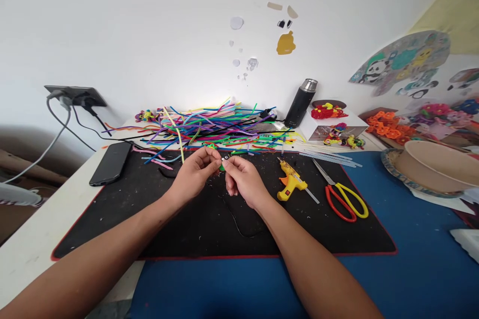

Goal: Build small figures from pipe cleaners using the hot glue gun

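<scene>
Above the black mat, my left hand and my right hand meet, fingertips pinched together on a small green pipe-cleaner figure. Tiny white googly eyes show on it between the fingers; most of the figure is hidden. Right of my right hand lies a yellow hot glue gun with a glue stick poking out of its back. Scissors with one red and one yellow handle rest farther right. A heap of coloured pipe cleaners spreads behind both hands.
A black phone lies at the left. A dark thermos stands against the wall beside a white box with small figures. Clear glue sticks lie behind the scissors. A round bowl sits at the right. A cord crosses the mat.
</scene>
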Tool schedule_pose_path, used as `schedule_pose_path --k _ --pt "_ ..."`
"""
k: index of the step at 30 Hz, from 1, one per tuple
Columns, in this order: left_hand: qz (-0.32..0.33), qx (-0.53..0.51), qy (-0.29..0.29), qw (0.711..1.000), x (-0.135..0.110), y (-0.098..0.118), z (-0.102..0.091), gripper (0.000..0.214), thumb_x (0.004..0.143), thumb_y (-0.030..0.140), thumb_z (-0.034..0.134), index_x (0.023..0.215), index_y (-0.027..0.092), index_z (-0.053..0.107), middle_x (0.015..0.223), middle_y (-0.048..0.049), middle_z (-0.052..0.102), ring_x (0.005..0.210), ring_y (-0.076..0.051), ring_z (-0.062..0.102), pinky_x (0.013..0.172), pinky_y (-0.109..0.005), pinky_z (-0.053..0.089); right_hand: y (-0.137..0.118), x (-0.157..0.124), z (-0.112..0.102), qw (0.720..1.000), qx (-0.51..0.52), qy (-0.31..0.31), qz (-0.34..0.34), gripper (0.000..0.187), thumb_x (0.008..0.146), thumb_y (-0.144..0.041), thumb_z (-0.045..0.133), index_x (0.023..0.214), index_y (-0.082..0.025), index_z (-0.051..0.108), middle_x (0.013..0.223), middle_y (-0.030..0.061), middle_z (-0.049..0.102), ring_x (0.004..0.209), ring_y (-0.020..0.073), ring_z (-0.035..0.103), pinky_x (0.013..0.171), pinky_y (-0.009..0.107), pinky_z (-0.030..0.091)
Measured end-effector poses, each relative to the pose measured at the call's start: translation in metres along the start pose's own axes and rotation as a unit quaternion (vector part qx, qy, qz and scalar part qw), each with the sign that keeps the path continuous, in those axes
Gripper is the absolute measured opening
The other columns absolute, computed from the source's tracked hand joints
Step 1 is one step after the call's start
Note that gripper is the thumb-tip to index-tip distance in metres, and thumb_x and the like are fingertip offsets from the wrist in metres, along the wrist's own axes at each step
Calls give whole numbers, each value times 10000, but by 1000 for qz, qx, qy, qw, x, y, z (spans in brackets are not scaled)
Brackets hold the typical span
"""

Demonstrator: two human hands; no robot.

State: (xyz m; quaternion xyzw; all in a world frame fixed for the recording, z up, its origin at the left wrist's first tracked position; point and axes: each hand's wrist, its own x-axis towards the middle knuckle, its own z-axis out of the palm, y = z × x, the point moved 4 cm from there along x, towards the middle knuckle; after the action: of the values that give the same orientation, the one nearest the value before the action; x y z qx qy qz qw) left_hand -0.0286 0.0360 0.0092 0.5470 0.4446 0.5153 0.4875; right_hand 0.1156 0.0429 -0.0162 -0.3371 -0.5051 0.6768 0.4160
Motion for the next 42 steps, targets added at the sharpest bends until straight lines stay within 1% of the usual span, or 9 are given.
schedule_pose_path --k 8,11,14,18,22,25,28,33,42 --pt "-35 -99 -7 994 0 -4 1 262 813 341 862 920 192 674 719 38 604 647 -110 553 626 -227 419 -2 -1 3 1000 19 -5 -9 320 883 -495 689 799 -225 539 451 -106 499 335 93 482 347 195 294" --pt "-58 -130 -5 990 0 -4 2 313 785 374 888 966 183 718 753 22 627 657 -112 576 626 -229 430 -4 -1 3 999 34 4 -20 300 885 -458 684 773 -225 533 436 -118 457 322 87 464 344 196 285" --pt "-78 -132 -36 987 0 -1 5 382 751 420 909 991 167 753 808 -14 669 691 -133 600 649 -250 461 -7 -1 1 998 50 28 -26 295 878 -434 687 751 -223 525 433 -121 443 315 80 444 342 197 284" --pt "-51 -57 -65 995 2 4 4 366 728 400 924 967 169 772 860 -44 719 743 -162 614 699 -278 494 -12 -2 0 997 62 32 -34 299 869 -443 702 764 -222 528 428 -123 442 316 81 441 342 194 282" --pt "9 71 -73 995 2 10 -3 297 834 418 828 1028 201 770 908 -50 754 830 -207 674 791 -317 528 -12 -2 2 998 59 16 -31 303 874 -455 702 777 -223 532 426 -131 427 310 78 442 347 191 276" --pt "84 228 -67 968 0 17 -7 230 908 419 742 1037 231 779 978 -61 782 897 -231 700 842 -325 529 -10 -2 3 998 49 10 -24 299 875 -448 698 769 -223 533 424 -133 418 310 77 443 347 193 271" --pt "132 329 -58 933 -2 21 -10 249 933 450 688 1038 246 787 939 -58 791 803 -221 697 759 -302 529 -8 -2 3 999 36 4 -13 319 869 -475 704 772 -226 529 424 -134 414 314 79 443 350 196 269" --pt "158 373 -57 913 -4 22 -14 248 942 438 667 1005 239 801 883 -51 794 729 -202 692 696 -274 505 -7 -3 3 1000 24 -11 -4 342 861 -515 710 795 -230 531 432 -134 418 325 84 453 356 197 274" --pt "123 339 -59 931 -4 18 -14 240 935 433 689 973 224 801 857 -41 792 738 -199 697 696 -275 495 -5 -1 1 1000 20 -14 -4 349 883 -519 697 790 -225 534 450 -125 434 336 84 464 353 198 271"
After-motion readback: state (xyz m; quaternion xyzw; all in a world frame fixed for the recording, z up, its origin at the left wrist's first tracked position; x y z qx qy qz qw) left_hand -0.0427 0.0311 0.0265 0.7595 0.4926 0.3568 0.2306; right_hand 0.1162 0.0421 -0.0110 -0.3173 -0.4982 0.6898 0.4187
